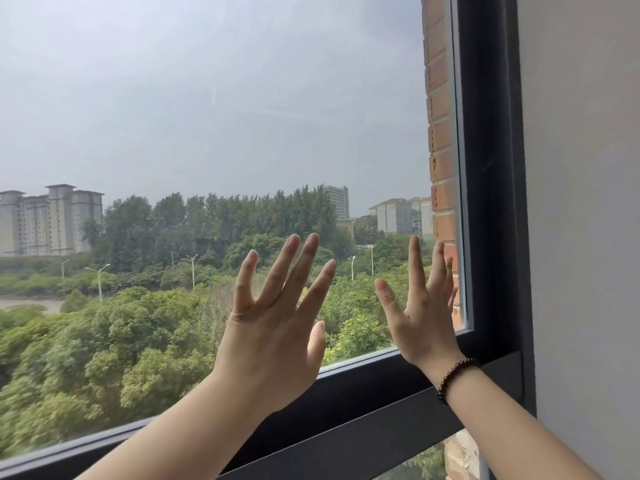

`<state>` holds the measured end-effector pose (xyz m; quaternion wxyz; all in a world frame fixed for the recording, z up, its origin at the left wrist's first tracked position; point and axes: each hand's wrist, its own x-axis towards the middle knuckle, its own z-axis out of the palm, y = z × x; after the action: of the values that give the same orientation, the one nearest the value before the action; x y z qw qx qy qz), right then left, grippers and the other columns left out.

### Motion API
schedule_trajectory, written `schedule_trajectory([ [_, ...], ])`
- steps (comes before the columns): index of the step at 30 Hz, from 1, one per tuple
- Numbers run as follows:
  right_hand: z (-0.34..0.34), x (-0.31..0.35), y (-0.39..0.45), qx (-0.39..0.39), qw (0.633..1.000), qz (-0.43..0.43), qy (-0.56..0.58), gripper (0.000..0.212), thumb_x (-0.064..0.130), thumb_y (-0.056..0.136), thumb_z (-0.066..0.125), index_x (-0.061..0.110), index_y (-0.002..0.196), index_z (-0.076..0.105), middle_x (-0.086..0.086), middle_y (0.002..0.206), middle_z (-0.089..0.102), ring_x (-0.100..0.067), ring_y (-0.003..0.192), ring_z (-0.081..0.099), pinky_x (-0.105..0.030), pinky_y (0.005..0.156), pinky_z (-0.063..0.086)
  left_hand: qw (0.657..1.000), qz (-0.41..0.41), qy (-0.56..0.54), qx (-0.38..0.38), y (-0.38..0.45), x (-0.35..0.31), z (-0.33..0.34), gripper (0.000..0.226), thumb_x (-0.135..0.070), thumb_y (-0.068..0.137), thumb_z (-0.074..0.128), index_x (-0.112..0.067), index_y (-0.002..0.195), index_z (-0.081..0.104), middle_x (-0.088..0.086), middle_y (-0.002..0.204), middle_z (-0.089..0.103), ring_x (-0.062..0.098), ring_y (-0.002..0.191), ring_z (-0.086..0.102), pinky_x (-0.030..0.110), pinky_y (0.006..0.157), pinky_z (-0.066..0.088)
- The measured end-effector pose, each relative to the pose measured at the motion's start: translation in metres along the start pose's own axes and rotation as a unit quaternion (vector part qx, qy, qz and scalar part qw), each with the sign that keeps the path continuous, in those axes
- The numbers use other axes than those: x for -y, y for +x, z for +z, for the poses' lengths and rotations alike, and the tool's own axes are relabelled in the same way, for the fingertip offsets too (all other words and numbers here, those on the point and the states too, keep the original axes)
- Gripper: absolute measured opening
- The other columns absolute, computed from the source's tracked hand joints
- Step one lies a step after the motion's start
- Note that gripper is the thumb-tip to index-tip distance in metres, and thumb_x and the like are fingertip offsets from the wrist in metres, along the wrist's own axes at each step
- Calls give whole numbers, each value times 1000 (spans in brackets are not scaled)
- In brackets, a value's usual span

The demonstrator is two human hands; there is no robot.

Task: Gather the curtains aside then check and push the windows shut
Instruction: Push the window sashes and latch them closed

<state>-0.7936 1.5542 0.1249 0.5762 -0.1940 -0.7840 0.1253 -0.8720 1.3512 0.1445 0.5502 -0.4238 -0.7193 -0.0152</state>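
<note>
A large window pane (pixel 207 116) fills the view, set in a black frame (pixel 485 168) whose bottom rail (pixel 363 382) slants across the lower part. My left hand (pixel 273 327) is raised with fingers spread, palm toward the glass near its lower middle. My right hand (pixel 424 306), with a dark bead bracelet at the wrist, is spread the same way by the pane's lower right corner. Whether the palms touch the glass cannot be told. No curtain is in view.
A plain white wall (pixel 585 202) stands right of the frame. Below the bottom rail a second lower pane (pixel 415 462) shows. Outside are a red brick pier (pixel 440 133), trees and distant buildings.
</note>
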Motion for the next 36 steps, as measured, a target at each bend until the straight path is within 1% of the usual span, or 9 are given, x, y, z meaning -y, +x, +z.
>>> schedule_trajectory([
  [5, 3, 4, -7, -8, 1000, -12, 3, 79, 75, 82, 20, 43, 149, -10, 0, 159, -19, -22, 147, -16, -60, 116, 2, 1000, 0, 19, 4, -8, 9, -1, 71, -53, 89, 40, -23, 152, 25, 7, 162, 10, 26, 149, 7, 57, 117, 9],
  [8, 7, 10, -13, -6, 1000, -18, 5, 78, 73, 84, 22, 44, 148, -11, 2, 159, -20, -21, 146, -17, -61, 115, 4, 1000, 0, 28, 7, -15, 16, -2, 71, -53, 90, 37, -23, 153, 23, 7, 162, 7, 25, 149, 5, 57, 117, 7],
  [17, 19, 41, -29, -5, 1000, -19, 6, 79, 74, 83, 20, 41, 149, -9, -3, 160, -17, -24, 147, -16, -62, 115, 3, 1000, -4, 24, 2, -38, 46, -9, 71, -55, 92, 32, -26, 154, 15, 5, 163, 2, 23, 149, -1, 56, 118, 2],
  [21, 22, 55, -35, -3, 1000, -18, 8, 79, 74, 83, 19, 42, 149, -10, -3, 160, -18, -24, 146, -16, -61, 115, 1, 1000, -2, 15, -1, -47, 59, -13, 71, -55, 92, 32, -26, 154, 15, 5, 163, 1, 23, 149, -1, 55, 118, 1],
  [25, 26, 72, -41, 3, 1000, -12, 8, 80, 74, 83, 20, 41, 149, -9, -4, 160, -17, -25, 146, -16, -62, 115, 1, 1000, 7, 30, 1, -57, 72, -18, 71, -55, 93, 32, -24, 154, 15, 6, 162, 3, 25, 149, 1, 56, 117, 2],
  [28, 30, 88, -48, 8, 1000, -11, 6, 79, 73, 83, 20, 41, 149, -10, -4, 159, -19, -26, 146, -18, -61, 115, 0, 999, 4, 36, -3, -68, 85, -23, 73, -55, 92, 36, -22, 154, 17, 8, 162, 5, 27, 149, 4, 59, 117, 2],
  [32, 34, 105, -55, 8, 1000, -10, 7, 79, 72, 84, 21, 39, 150, -9, -4, 159, -19, -27, 146, -17, -62, 115, 0, 999, -22, 9, -30, -75, 95, -29, 85, -52, 85, 48, -8, 152, 19, 12, 161, 10, 26, 149, 9, 57, 117, 4],
  [36, 36, 120, -62, 11, 1000, -11, 6, 79, 71, 85, 21, 38, 150, -8, -5, 159, -19, -27, 146, -17, -61, 115, 0, 999, -13, 4, -32, -79, 97, -37, 91, -48, 82, 56, -6, 152, 17, 13, 161, 8, 26, 149, 6, 57, 117, 2],
])
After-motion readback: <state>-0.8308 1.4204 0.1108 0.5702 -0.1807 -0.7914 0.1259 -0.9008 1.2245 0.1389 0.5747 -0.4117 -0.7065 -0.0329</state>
